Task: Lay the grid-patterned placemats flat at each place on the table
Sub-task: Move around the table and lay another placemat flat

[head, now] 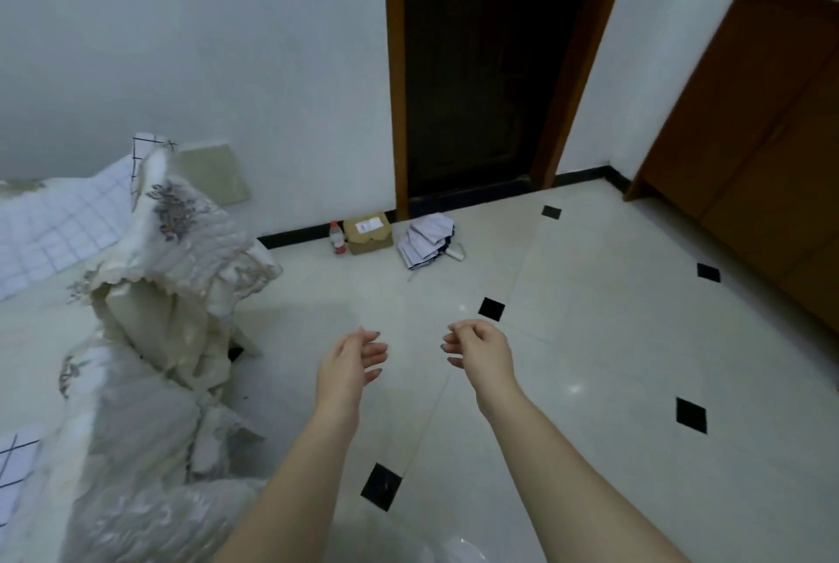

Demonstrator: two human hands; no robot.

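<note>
Both my hands hang over the tiled floor and hold nothing. My left hand (352,358) has its fingers loosely curled, palm turned inward. My right hand (476,346) faces it a short way to the right, fingers also loosely curled. A white placemat with a dark grid (59,222) lies on the table at the far left. A corner of another grid-patterned mat (13,467) shows at the left edge, lower down. Both mats are well to the left of my hands.
A chair draped in cream quilted, embroidered cloth (177,253) stands between me and the table. By the wall lie a cardboard box (367,233), a small bottle (337,237) and a folded umbrella (429,240). A dark door (476,63) and wooden cabinet (749,131) stand behind.
</note>
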